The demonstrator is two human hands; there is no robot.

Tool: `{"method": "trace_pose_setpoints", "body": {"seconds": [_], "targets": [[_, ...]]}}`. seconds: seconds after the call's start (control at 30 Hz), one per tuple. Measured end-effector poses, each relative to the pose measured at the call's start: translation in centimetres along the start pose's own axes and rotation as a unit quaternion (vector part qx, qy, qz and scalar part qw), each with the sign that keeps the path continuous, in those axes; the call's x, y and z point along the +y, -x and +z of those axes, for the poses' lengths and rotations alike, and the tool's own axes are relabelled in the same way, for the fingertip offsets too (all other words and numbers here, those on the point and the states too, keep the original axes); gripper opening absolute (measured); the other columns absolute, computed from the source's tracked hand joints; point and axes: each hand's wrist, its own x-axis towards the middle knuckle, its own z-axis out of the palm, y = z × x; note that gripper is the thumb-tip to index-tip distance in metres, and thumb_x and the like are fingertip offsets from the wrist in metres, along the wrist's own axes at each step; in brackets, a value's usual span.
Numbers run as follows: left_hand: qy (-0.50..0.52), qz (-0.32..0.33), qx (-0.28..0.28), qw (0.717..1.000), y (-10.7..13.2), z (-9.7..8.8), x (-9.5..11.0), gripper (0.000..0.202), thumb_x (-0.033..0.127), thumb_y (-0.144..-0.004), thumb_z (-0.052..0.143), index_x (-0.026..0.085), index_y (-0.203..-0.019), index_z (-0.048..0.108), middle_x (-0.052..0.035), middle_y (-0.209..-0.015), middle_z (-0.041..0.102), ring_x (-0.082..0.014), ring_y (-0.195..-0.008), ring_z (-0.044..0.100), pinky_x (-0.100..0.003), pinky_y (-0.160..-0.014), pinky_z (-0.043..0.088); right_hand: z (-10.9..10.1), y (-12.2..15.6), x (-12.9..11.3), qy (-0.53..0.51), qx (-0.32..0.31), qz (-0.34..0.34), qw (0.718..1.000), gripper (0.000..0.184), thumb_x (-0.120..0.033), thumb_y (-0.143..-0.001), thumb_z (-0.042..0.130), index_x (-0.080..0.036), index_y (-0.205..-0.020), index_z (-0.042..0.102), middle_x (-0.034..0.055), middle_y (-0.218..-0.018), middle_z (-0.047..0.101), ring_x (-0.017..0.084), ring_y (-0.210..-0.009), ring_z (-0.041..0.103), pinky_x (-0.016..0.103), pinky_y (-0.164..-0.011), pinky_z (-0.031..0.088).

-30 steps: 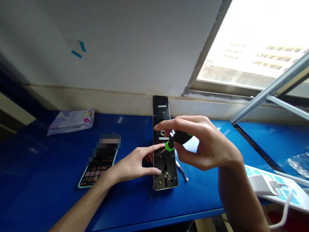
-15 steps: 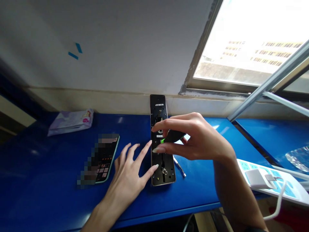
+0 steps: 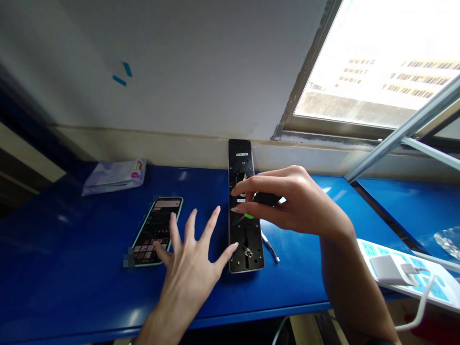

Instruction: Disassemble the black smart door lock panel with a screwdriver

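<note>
While the right hand holds a black, stubby-handled screwdriver with a bright green collar between thumb and fingers, the left hand is spread wide and grips nothing. Its thumb tip lies at the left edge of a long, narrow, black, metal-looking panel, while its outer fingers reach over a dark-screened phone in a mint-green case; whether they touch the glass is hard to tell.

The step in hand appears to be turning or seating a fastener near the panel's middle. The driver's shaft is faint below the right thumb, so where its tip meets the panel cannot be told. The next move seems to call for a straight, well-seated tip and a firmer brace from the left hand.

The panel lies on a glossy blue counter, its far end at twelve o'clock by the wall. Rounded at the corners and matt, it is dotted with small holes; a shiny metal post stands by a slot toward six o'clock. From the panel's centre, a thin cable with a small end plug pokes out near five, the smooth phone sits just short of nine, and a crinkled lilac plastic packet lies farther off, just past nine.
</note>
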Motion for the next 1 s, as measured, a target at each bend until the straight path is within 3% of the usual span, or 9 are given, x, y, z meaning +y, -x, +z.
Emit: {"method": "trace_pose_setpoints", "body": {"seconds": [0.17, 0.4, 0.5, 0.57, 0.67, 0.8, 1.0], "targets": [[0.000, -0.035, -0.032, 0.999, -0.3, -0.6, 0.3, 0.079, 0.069, -0.095, 0.058, 0.042, -0.166, 0.036, -0.0127, -0.177, 0.025, -0.0509, -0.164, 0.006, -0.088, -0.113, 0.026, 0.0, 0.1, 0.1, 0.011, 0.015, 0.006, 1.000, 0.019, -0.029, -0.099, 0.074, -0.012, -0.106, 0.078, 0.0022, -0.087, 0.081, 0.009, -0.067, 0.071, 0.019, -0.063, 0.052], [0.007, -0.016, -0.042, 0.999, -1.0, -0.8, 0.0, 0.085, 0.070, -0.092, 0.062, 0.042, -0.166, 0.034, -0.0119, -0.177, 0.026, -0.0461, -0.164, 0.013, -0.081, -0.118, 0.030, 0.0, 0.1, 0.2, 0.007, 0.009, 0.013, 1.000, 0.017, -0.023, -0.101, 0.069, -0.013, -0.112, 0.077, 0.0026, -0.092, 0.081, 0.009, -0.070, 0.072, 0.020, -0.065, 0.053], [0.013, 0.000, -0.034, 0.999, -1.2, -0.6, -0.3, 0.087, 0.070, -0.091, 0.064, 0.043, -0.167, 0.032, -0.0119, -0.176, 0.029, -0.0452, -0.164, 0.016, -0.076, -0.121, 0.030, 0.0, 0.2, 0.1, -0.011, 0.004, 0.012, 1.000, 0.036, -0.007, -0.091, 0.062, -0.014, -0.124, 0.074, 0.0049, -0.108, 0.081, 0.011, -0.078, 0.072, 0.022, -0.068, 0.055], [0.011, 0.007, -0.024, 1.000, -1.3, -0.3, -0.6, 0.086, 0.070, -0.091, 0.064, 0.043, -0.166, 0.033, -0.0123, -0.175, 0.031, -0.0456, -0.163, 0.018, -0.075, -0.121, 0.030, -0.1, 0.2, -0.1, -0.027, -0.005, 0.003, 1.000, 0.051, -0.003, -0.082, 0.060, -0.014, -0.131, 0.070, 0.0065, -0.118, 0.078, 0.014, -0.087, 0.072, 0.025, -0.073, 0.057], [0.006, 0.013, -0.011, 1.000, -1.3, 0.0, -0.8, 0.084, 0.070, -0.091, 0.063, 0.041, -0.165, 0.037, -0.0133, -0.174, 0.032, -0.0465, -0.162, 0.020, -0.076, -0.121, 0.031, 0.0, 0.1, -0.3, -0.023, -0.005, 0.004, 1.000, 0.045, -0.011, -0.086, 0.064, -0.013, -0.131, 0.070, 0.0079, -0.118, 0.078, 0.017, -0.090, 0.073, 0.028, -0.077, 0.059], [-0.015, 0.017, 0.014, 1.000, -0.9, 0.0, -0.4, 0.081, 0.069, -0.090, 0.065, 0.037, -0.162, 0.047, -0.0147, -0.173, 0.033, -0.0482, -0.163, 0.015, -0.080, -0.120, 0.027, 0.2, -0.1, -0.1, -0.008, 0.006, 0.020, 1.000, 0.031, -0.030, -0.097, 0.071, -0.014, -0.123, 0.073, 0.0060, -0.104, 0.080, 0.014, -0.080, 0.073, 0.026, -0.070, 0.057], [-0.023, 0.008, 0.027, 0.999, -0.6, -0.3, 0.1, 0.074, 0.064, -0.093, 0.066, 0.039, -0.160, 0.049, -0.0131, -0.176, 0.027, -0.0506, -0.163, 0.010, -0.086, -0.115, 0.026, 0.2, 0.0, 0.2, -0.004, 0.002, 0.018, 1.000, 0.029, -0.032, -0.099, 0.071, -0.015, -0.123, 0.072, 0.0047, -0.104, 0.081, 0.014, -0.082, 0.074, 0.024, -0.070, 0.055]]}}
